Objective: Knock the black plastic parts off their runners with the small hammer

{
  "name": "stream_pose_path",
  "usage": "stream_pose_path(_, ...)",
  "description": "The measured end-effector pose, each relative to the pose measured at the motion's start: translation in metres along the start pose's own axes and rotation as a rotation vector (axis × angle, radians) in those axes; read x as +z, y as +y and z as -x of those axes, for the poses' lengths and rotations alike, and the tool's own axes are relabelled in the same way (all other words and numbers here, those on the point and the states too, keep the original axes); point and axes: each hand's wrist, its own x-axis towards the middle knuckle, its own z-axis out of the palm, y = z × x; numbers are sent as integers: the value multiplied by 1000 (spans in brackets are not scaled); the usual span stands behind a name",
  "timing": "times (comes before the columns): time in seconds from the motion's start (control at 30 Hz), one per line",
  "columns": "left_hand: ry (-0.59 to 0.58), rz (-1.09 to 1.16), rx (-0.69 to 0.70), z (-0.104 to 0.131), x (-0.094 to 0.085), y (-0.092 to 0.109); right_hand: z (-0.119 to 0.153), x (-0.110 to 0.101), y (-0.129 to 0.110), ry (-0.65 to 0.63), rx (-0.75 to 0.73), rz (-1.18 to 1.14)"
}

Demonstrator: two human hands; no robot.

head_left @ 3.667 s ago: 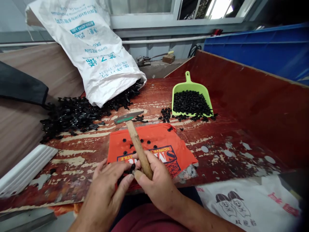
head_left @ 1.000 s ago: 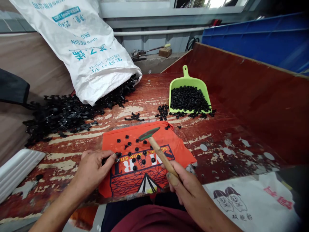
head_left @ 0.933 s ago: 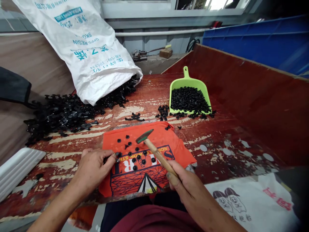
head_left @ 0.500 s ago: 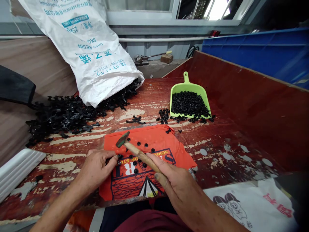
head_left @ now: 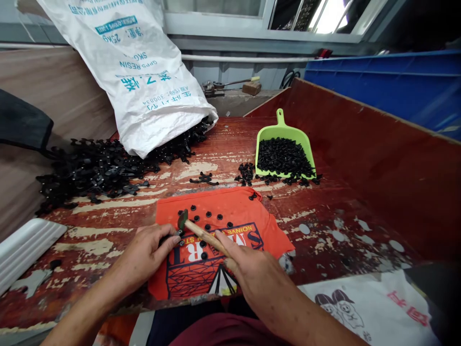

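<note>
hammer (head_left: 202, 233) in right hand (head_left: 252, 269)

Up at the back we have a window (head_left: 266, 19), bright light in its right-hand part, and below it a white pipe (head_left: 248, 58) running along the wall (head_left: 223, 72). Under that we spot a brown block (head_left: 251, 88) near a yellow-tipped rod (head_left: 237, 82), then a dark cable (head_left: 288, 78). Over on the right, a big blue bin (head_left: 389, 91) sits behind a red-brown board (head_left: 360, 144). Near right, we see a white bag (head_left: 374, 294) printed with cartoon figures; far left, a ribbed white slab (head_left: 32, 250) lies on the scuffed worktop (head_left: 324, 206).
</note>
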Motion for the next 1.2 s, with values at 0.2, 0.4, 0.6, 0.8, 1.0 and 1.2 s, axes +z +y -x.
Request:
stream_pose_path(0.2, 1, 34, -27, 1, 1, -3, 4, -14, -8, 94, -51, -131)
stream_pose_path(0.4, -56, 139, -52, -3, -3, 0, 1, -8, -4, -30, -20, -31)
stream_pose_path(0.6, -132, 247, -106, -5, -4, -4, 3, -18, -8, 90, -38, -110)
stream_pose_path(0.8, -205, 395, -179, -11, -8, -5, -1, -10, -5, 29, -46, -81)
stream_pose_path(1.0, -201, 437, -181, -9, -7, -6, 4, -23, -7, 78, 26, -169)
stream_pose_path(1.2, 22, 472, -316, 2, -5, -12, 9, -40, 38, 293, 74, 19)
